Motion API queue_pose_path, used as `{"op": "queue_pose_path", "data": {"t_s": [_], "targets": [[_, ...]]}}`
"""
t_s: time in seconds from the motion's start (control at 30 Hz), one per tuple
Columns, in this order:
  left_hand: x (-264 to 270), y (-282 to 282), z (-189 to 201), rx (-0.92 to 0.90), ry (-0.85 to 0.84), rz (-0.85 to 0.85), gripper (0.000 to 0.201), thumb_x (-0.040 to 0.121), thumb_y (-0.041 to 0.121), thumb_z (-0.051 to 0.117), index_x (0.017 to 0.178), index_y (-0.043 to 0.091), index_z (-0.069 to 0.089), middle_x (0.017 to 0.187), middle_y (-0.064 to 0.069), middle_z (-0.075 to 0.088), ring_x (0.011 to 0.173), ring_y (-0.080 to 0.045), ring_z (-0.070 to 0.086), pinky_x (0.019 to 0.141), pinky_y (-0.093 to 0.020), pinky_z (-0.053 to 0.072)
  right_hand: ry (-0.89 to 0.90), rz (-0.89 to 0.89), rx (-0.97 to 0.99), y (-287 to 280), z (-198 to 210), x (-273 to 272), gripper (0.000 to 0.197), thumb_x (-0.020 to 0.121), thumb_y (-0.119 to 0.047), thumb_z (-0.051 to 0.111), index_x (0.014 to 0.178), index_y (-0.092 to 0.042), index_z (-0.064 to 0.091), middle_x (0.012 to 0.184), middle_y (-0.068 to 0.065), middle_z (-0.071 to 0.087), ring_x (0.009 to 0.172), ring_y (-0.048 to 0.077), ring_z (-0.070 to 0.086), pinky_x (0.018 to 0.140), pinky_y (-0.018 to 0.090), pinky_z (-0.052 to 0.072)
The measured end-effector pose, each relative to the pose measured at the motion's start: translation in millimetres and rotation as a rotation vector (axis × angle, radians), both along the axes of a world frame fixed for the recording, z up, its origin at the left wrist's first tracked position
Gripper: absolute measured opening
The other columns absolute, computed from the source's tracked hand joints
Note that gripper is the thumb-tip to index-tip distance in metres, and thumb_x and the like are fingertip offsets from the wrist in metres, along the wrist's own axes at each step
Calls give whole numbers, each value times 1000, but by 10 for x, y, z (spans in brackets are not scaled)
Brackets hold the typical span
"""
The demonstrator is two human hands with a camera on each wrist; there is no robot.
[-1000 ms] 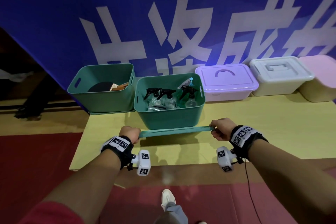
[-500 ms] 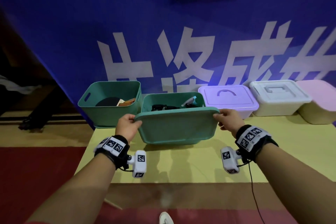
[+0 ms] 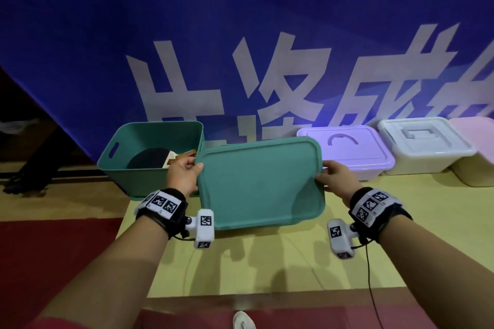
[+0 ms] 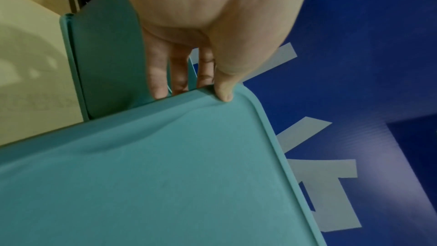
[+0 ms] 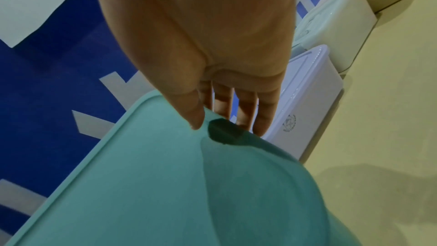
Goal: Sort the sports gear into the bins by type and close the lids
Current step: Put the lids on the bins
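Lid: flat teal plastic lid w/ rounded corners, held up, tilted, over the yellow worktop, hiding whatever is behind it.
L hand: left hand pinches lid's left edge; thumb on top face, fingers under the rim.
R hand: right hand pinches lid's right edge likewise; thumb on top, fingers underneath.
Open bin: teal plastic bin w/ slot handle, just left of lid, lidless; black round-bladed paddle lies inside.
Closed bins: lilac lidded box, white lidded box, pink-lidded box, in a row to the right along the blue banner w/ white characters.
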State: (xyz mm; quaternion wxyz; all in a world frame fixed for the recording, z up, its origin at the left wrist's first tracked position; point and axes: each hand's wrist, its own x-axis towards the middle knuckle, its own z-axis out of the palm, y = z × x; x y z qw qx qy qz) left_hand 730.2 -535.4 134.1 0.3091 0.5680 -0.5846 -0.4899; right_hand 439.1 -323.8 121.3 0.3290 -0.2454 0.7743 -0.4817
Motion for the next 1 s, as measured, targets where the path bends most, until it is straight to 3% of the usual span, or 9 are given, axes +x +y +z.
{"op": "queue_pose_path", "data": {"t_s": [0.1,0.17,0.37,0.43,0.57,0.67,0.8,0.9,1.0], "targets": [[-148,-228,-42,25,33,14,27,93,11,63,119,5,62,103,-9,65,87,-23,61,69,-35,53,0,-16,19,-82,-96,-70,33,89,6,57,119,-7,59,61,2,56,64,21,57,76,45,55],[-235,-355,-92,53,53,33,33,91,11,66,122,4,59,110,-12,66,91,-24,62,72,-34,49,21,-54,34,-173,-157,-129,34,90,6,55,120,-8,60,63,5,57,64,24,57,71,41,54],[-280,-435,-229,189,36,-171,44,90,0,61,132,6,50,128,-7,59,105,-20,57,70,-26,45,44,-243,81,-456,-309,-227,36,88,2,52,119,-14,59,82,12,64,79,31,63,74,39,53],[-245,-414,-319,198,-7,-224,53,88,-2,60,138,10,47,138,-5,54,112,-18,55,82,-29,47,48,-257,110,-508,-367,-222,36,87,1,54,119,-13,60,88,14,65,80,31,64,76,39,54],[-186,-343,-391,185,-102,-285,66,83,-6,65,142,15,46,137,-8,52,105,-18,57,84,-29,47,84,-280,167,-571,-453,-244,37,85,-3,55,121,-11,60,104,16,67,91,33,66,87,47,54],[-149,-255,-435,171,-171,-288,76,79,-6,69,145,20,42,132,-9,52,116,-25,54,91,-33,48,127,-236,194,-575,-476,-213,37,86,-5,52,122,-8,60,106,14,69,94,33,66,89,48,53],[-98,-136,-522,170,-210,-200,68,85,8,70,144,22,39,112,-7,62,101,-26,62,94,-46,52,267,-107,254,-481,-394,-121,42,84,1,50,124,-9,60,109,11,65,98,33,61,88,43,50],[-69,-7,-556,114,-252,-163,61,88,17,68,142,24,41,119,-7,62,104,-26,61,98,-47,50,332,-31,245,-375,-448,-108,54,83,-5,55,136,-12,50,123,15,59,106,34,60,91,43,50],[-39,149,-626,61,-217,-145,54,89,17,67,138,28,47,128,-3,59,111,-24,60,97,-46,51,363,48,234,-271,-534,-48,62,79,-7,58,140,-16,47,124,14,58,110,34,58,93,42,49]]}}
